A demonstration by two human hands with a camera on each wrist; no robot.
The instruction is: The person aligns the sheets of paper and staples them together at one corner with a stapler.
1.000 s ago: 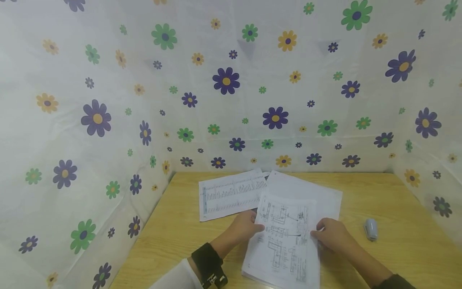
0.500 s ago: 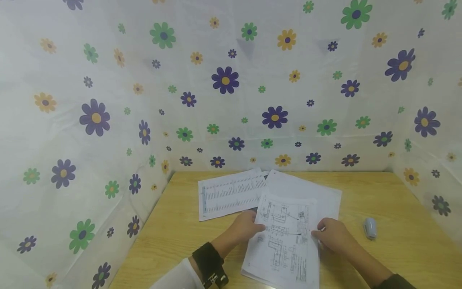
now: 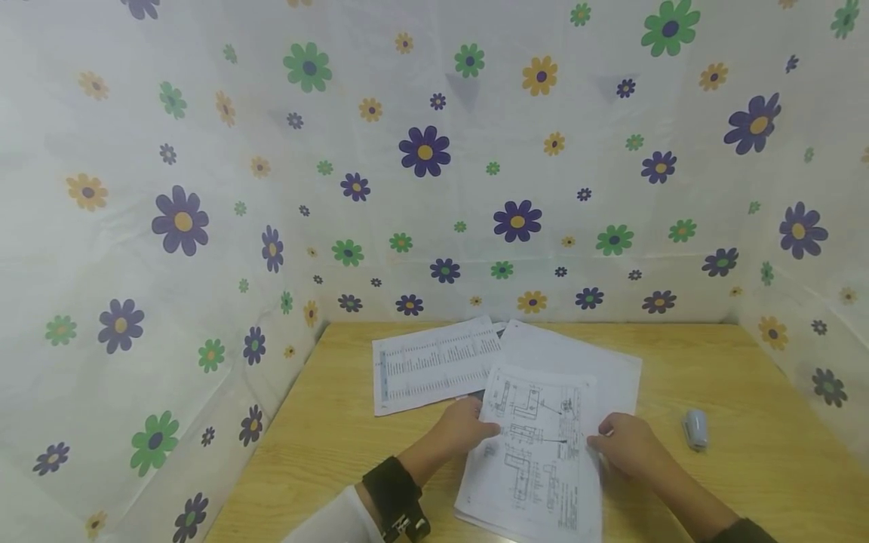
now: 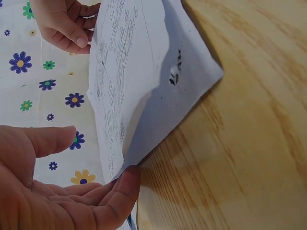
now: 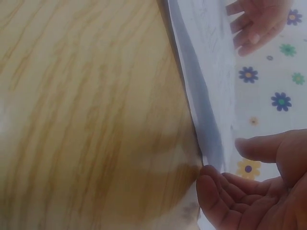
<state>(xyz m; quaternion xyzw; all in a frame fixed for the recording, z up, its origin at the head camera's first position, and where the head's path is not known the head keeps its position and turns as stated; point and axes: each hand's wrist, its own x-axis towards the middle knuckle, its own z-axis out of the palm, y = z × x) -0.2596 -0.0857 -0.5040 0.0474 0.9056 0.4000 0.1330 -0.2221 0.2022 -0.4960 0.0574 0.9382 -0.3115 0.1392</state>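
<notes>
A stack of printed papers (image 3: 523, 467) with line drawings on the top sheet lies on the table between my two hands. My left hand (image 3: 462, 428) is at its left edge; in the left wrist view the fingertips (image 4: 128, 184) touch the edge while the thumb stands apart above. Along the opposite edge is my right hand (image 3: 626, 443). Its fingertips (image 5: 208, 184) meet the paper edge in the right wrist view, and that thumb is also raised off the sheet. In the left wrist view, the upper sheets bow up from a lower sheet with dark marks.
A mostly blank white sheet (image 3: 577, 353) lies partly under the stack at the back. To its left is another sheet with a printed table (image 3: 434, 366). A small light-blue stapler (image 3: 696, 431) sits right of my right hand. Flower-patterned curtains (image 3: 468, 188) border the wooden table (image 3: 326, 452).
Both hands stay at the edges of the stack, with my right hand shifted very slightly. The other papers and the stapler have not moved.
</notes>
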